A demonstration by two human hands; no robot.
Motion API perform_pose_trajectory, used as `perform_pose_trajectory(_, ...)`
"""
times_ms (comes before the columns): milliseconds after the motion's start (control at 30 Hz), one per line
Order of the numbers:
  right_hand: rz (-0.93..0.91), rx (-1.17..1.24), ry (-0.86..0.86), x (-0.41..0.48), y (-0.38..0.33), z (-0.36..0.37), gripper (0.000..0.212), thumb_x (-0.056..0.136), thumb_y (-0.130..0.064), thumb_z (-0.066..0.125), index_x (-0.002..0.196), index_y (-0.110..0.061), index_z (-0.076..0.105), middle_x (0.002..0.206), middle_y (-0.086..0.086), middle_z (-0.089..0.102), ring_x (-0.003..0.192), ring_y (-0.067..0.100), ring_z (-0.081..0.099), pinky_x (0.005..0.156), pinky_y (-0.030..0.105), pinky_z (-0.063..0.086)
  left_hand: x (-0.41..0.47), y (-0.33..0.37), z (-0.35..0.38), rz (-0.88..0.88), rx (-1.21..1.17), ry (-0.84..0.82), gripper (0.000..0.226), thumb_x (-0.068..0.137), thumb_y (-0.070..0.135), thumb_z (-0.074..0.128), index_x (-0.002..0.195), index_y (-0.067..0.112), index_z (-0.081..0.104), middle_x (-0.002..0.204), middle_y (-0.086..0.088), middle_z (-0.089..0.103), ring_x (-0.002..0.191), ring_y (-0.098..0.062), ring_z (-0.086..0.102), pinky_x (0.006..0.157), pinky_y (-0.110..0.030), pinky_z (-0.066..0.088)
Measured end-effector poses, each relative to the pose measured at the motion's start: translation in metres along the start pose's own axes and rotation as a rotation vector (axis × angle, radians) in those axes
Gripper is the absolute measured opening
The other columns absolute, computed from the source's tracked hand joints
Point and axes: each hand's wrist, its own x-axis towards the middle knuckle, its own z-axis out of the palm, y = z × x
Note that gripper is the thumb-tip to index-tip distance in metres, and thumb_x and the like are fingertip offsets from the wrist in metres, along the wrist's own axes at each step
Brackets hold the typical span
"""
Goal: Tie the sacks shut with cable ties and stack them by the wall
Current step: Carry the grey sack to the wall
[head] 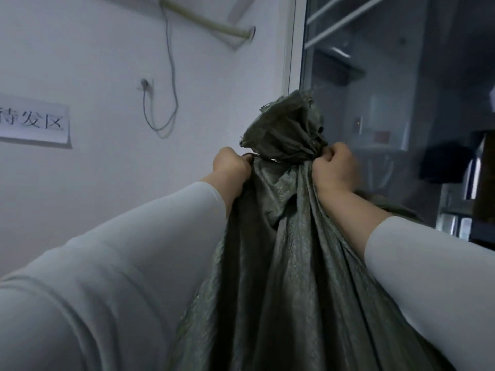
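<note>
A grey-green woven sack (284, 250) hangs in front of me, its mouth gathered into a bunched neck (286, 129) that stands up above my fists. My left hand (231, 170) grips the sack's neck from the left, fingers curled tight. My right hand (334, 170) grips the neck from the right in the same way. A thin tie (273, 160) runs round the neck between my two hands; how it is fastened is hard to make out. The sack's lower part runs out of the frame at the bottom.
A white wall (107, 170) stands straight ahead, with a paper sign (33, 121), a socket and a dangling cable (160, 108). To the right is a glass door or window (388, 89) with dark shelving and objects behind it.
</note>
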Motion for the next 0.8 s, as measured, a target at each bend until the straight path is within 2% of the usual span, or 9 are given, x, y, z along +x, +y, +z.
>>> perform_pose_trajectory(67,-0.023,0.004,0.033,0.016,-0.016,0.018,0.020,0.093,-0.012,0.042,0.101,-0.001,0.055,0.109,0.025,0.060,0.100,0.039,0.055,0.069,0.032,0.030,0.027,0.007,-0.008,0.033,-0.017,0.021,0.035,0.088,0.035,0.060,0.096,0.002,0.055,0.107,-0.022,0.061,0.100,-0.037,0.059,0.082,-0.041,0.049)
perform_pose_trajectory(200,-0.022,0.048,0.081,0.041,-0.048,0.060,0.022,0.092,-0.011,0.042,0.106,-0.001,0.056,0.113,0.023,0.060,0.105,0.038,0.054,0.075,0.035,0.037,0.085,0.013,-0.024,0.115,-0.037,0.054,0.033,0.088,0.034,0.060,0.078,0.007,0.043,0.108,-0.024,0.061,0.085,-0.030,0.055,0.071,-0.036,0.043)
perform_pose_trajectory(333,-0.035,0.120,0.133,0.066,-0.076,0.102,0.022,0.093,-0.011,0.042,0.105,-0.001,0.057,0.111,0.019,0.061,0.103,0.033,0.055,0.071,0.027,0.029,0.138,0.021,-0.040,0.167,-0.069,0.085,0.032,0.089,0.035,0.058,0.089,0.004,0.051,0.097,-0.020,0.058,0.102,-0.037,0.059,0.084,-0.041,0.049)
perform_pose_trajectory(400,-0.042,0.165,0.157,0.076,-0.086,0.124,0.022,0.093,-0.011,0.041,0.106,-0.001,0.057,0.110,0.018,0.061,0.101,0.032,0.056,0.071,0.026,0.029,0.163,0.022,-0.048,0.206,-0.049,0.106,0.032,0.090,0.037,0.057,0.090,0.005,0.053,0.095,-0.018,0.057,0.102,-0.037,0.059,0.081,-0.038,0.047)
perform_pose_trajectory(467,-0.042,0.198,0.174,0.086,-0.094,0.148,0.022,0.092,-0.011,0.042,0.106,-0.002,0.057,0.109,0.018,0.062,0.102,0.032,0.056,0.071,0.027,0.030,0.190,0.022,-0.054,0.246,-0.042,0.132,0.033,0.090,0.036,0.057,0.080,0.005,0.052,0.098,-0.020,0.061,0.100,-0.037,0.060,0.078,-0.038,0.047)
perform_pose_trajectory(533,-0.042,0.235,0.174,0.095,-0.099,0.174,0.021,0.092,-0.012,0.042,0.103,-0.002,0.056,0.106,0.018,0.062,0.100,0.034,0.056,0.073,0.029,0.033,0.216,0.018,-0.057,0.267,-0.031,0.155,0.035,0.090,0.035,0.057,0.071,0.006,0.048,0.087,-0.019,0.057,0.097,-0.037,0.061,0.076,-0.037,0.047)
perform_pose_trajectory(633,-0.040,0.291,0.165,0.111,-0.098,0.217,0.019,0.093,-0.014,0.041,0.100,-0.003,0.055,0.100,0.017,0.063,0.097,0.035,0.056,0.074,0.031,0.035,0.259,0.005,-0.054,0.290,-0.012,0.193,0.034,0.089,0.035,0.057,0.083,0.002,0.059,0.084,-0.014,0.058,0.089,-0.033,0.062,0.071,-0.032,0.043)
perform_pose_trajectory(733,-0.016,0.331,0.135,0.126,-0.087,0.267,0.017,0.093,-0.014,0.040,0.097,-0.004,0.053,0.091,0.014,0.060,0.094,0.034,0.056,0.073,0.030,0.034,0.304,-0.017,-0.044,0.289,0.035,0.222,0.037,0.089,0.037,0.058,0.090,0.000,0.064,0.089,-0.015,0.065,0.086,-0.031,0.063,0.080,-0.035,0.051)
perform_pose_trajectory(800,-0.009,0.359,0.099,0.137,-0.077,0.304,0.011,0.093,-0.014,0.039,0.089,-0.009,0.048,0.091,0.014,0.061,0.093,0.034,0.056,0.076,0.031,0.036,0.333,-0.035,-0.036,0.290,0.077,0.255,0.037,0.089,0.036,0.058,0.091,-0.001,0.065,0.088,-0.015,0.065,0.082,-0.030,0.062,0.076,-0.034,0.049)
